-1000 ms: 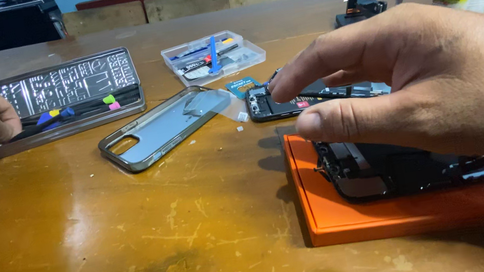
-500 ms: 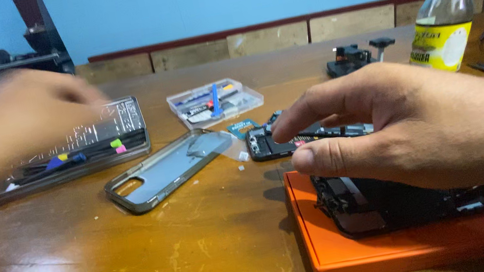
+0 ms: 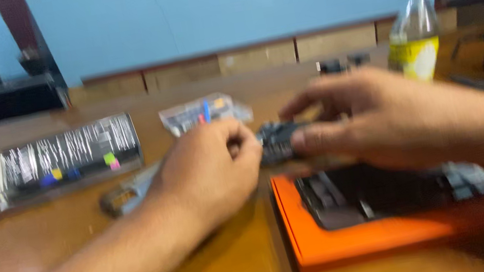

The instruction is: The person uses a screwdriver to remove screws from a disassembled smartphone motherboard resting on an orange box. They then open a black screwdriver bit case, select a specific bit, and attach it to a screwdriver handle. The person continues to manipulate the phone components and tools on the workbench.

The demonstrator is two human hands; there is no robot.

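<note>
The whole view is smeared by motion, so edges and small parts are hard to read. The right forearm runs off the right edge and covers the far end of the opened phone [image 3: 395, 192] lying on the orange mat [image 3: 364, 237]; the mat's lower right corner is lost in shadow. The left forearm crosses the lower left and hides most of the grey case [image 3: 127, 196], of which only one end shows. A dark shape at the right edge is cut off and cannot be made out.

The left hand [image 3: 212, 170] is curled into a loose fist, its fingers folded toward a small dark part [image 3: 275, 140] that sits just above the mat's near corner; whether they pinch anything cannot be told through the blur. The right hand [image 3: 376, 117] hovers over the phone with its fingers half spread, the thumb tip and forefinger reaching to the same dark part and seeming to touch it, though a firm grip cannot be confirmed.

On the worktop [image 3: 33, 256], far left, lies a flat dark tray [image 3: 66, 159] with pale markings and small yellow, blue and pink tabs along its front. Behind the left hand stands a clear box [image 3: 202, 113] holding coloured bits. At the back right stands a clear bottle [image 3: 414, 35] with a yellow label round its lower half.
</note>
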